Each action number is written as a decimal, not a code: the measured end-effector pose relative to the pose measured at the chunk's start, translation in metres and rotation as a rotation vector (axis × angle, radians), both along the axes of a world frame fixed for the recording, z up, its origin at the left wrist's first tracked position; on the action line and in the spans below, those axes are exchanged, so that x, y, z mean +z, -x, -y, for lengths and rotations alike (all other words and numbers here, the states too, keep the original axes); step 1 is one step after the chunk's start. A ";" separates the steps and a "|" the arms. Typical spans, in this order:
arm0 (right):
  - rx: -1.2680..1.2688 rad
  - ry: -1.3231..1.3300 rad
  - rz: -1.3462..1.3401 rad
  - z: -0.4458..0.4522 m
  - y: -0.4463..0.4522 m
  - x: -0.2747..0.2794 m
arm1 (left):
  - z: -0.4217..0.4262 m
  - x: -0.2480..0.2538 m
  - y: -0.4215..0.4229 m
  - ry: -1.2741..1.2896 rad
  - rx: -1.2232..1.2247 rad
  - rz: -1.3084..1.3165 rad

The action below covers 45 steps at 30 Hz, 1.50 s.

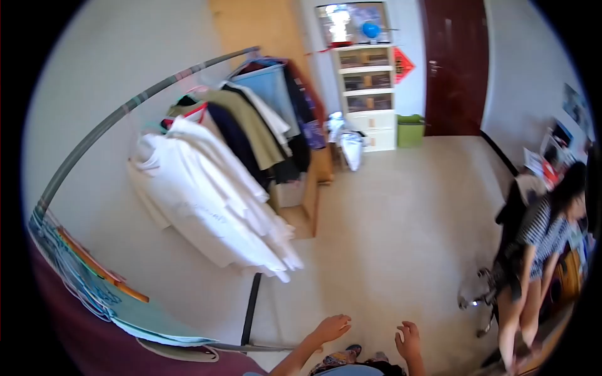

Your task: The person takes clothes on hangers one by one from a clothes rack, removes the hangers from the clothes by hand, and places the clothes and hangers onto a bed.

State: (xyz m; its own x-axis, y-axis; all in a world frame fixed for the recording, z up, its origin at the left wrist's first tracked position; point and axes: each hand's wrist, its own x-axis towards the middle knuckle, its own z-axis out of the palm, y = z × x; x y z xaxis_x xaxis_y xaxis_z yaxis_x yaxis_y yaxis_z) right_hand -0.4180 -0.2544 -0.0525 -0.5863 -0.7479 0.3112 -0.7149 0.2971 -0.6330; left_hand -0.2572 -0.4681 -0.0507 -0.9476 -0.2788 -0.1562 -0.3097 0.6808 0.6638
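My left hand (332, 328) is held out low in front of my body, with its fingers loosely curled but apart and nothing in it. To its right, my right hand (408, 338) is raised with its fingers spread and empty. Both hang over the pale floor, touching nothing. Nearest to my left hand is the rack's lower bar (269, 348). Up and to the left, a white hooded top (194, 188) hangs on the curved metal rail (135, 100) among other clothes.
Empty hangers (81, 276) hang at the left end of the rail. Another person (533, 250) bends forward at the right, beside a wheeled chair (486, 294). At the back stand a drawer tower (369, 94), a green bin (411, 131) and a dark red door (456, 69).
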 end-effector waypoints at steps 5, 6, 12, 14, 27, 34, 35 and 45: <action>0.494 -0.001 -0.042 0.140 0.058 0.041 | 0.062 0.034 -0.002 0.099 0.726 -0.411; 0.578 0.027 -0.042 0.165 0.068 0.046 | 0.085 0.035 -0.004 0.127 0.921 -0.509; 1.112 0.220 -0.122 0.342 0.126 0.122 | 0.238 0.221 -0.023 0.619 1.552 -1.226; 1.241 0.312 -0.175 0.388 0.133 0.157 | 0.258 0.276 -0.027 0.637 1.510 -1.347; 1.720 0.755 -0.055 0.542 0.076 0.298 | 0.355 0.421 -0.080 0.488 1.629 -0.722; 1.881 0.529 0.231 0.593 0.031 0.252 | 0.343 0.411 -0.109 0.622 1.519 -0.793; 1.911 0.525 0.236 0.601 0.028 0.252 | 0.342 0.412 -0.112 0.633 1.547 -0.791; 2.201 0.560 0.270 0.667 0.042 0.265 | 0.274 0.462 -0.062 0.799 1.689 -0.641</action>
State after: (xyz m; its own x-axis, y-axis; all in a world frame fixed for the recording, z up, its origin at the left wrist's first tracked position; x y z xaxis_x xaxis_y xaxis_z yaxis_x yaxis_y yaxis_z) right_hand -0.4602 -0.9210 0.2120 0.6848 0.0196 0.7285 0.5006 -0.7391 -0.4507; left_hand -0.1952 -0.7417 0.4111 0.4557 -0.6215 0.6373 -0.7302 0.1485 0.6669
